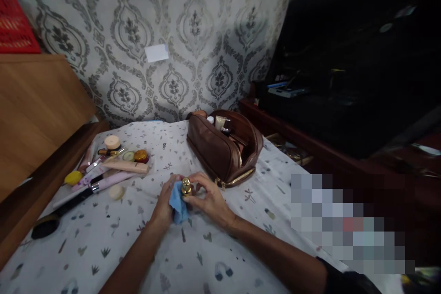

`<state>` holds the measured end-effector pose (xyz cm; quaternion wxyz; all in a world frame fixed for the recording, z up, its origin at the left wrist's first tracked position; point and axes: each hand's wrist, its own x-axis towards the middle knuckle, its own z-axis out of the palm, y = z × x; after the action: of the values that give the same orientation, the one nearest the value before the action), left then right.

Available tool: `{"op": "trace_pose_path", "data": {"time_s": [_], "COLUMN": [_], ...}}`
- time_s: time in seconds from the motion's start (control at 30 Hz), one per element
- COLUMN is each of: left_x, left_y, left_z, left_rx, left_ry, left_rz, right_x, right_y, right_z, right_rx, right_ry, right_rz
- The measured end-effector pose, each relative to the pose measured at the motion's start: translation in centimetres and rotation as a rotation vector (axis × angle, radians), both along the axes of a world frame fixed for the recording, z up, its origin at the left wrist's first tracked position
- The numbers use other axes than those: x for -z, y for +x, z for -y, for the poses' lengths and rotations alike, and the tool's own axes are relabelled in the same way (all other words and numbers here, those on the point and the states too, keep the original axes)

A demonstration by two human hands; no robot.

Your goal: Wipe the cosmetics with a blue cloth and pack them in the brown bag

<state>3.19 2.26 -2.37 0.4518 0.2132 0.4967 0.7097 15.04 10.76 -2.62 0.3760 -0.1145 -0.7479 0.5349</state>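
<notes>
Both my hands meet over the middle of the patterned cloth. My left hand (165,202) is closed on a light blue cloth (178,204), which hangs below the fingers. Between the hands a small bottle with a shiny gold cap (186,187) stands up, its lower part hidden by the cloth and fingers. My right hand (210,200) has thumb and fingers closed round the gold-capped bottle from the right. Just beyond the hands lies a brown toiletry bag (217,147), unzipped, with a cream tube (220,122) and other small items inside.
Makeup items lie to the left: a large black-handled brush (69,206), a beige tube (127,165), a round cream sponge (116,192) and several small jars. A wooden panel (37,119) borders the left side. A patterned wall (172,32) rises behind; dark furniture (344,78) stands right.
</notes>
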Motion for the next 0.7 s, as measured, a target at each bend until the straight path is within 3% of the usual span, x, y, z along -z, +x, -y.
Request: {"op": "trace_pose_path", "data": {"time_s": [0.13, 0.33, 0.43, 0.57, 0.7], "left_x": [0.2, -0.9, -1.6, -2.5, -3.9], "left_y": [0.3, 0.4, 0.6, 0.6, 0.8], "left_z": [-0.3, 0.0, 0.3, 0.3, -0.1], "left_rx": [0.025, -0.016, -0.015, -0.094, -0.188], "left_ry": [-0.071, 0.020, 0.048, 0.007, 0.036], "left_rz": [0.154, 0.028, -0.085, -0.086, 0.039], "right_x": [-0.3, -0.8, -1.6, -2.7, -2.8], "right_y": [0.0, 0.0, 0.4, 1.1, 2.2], "right_z": [-0.1, 0.2, 0.3, 0.0, -0.5], "right_rx": [0.015, -0.011, 0.023, 0.036, 0.025], "right_ry": [0.003, -0.125, -0.084, -0.035, -0.172], "right_rz": [-0.011, 0.030, -0.024, -0.106, -0.113]}}
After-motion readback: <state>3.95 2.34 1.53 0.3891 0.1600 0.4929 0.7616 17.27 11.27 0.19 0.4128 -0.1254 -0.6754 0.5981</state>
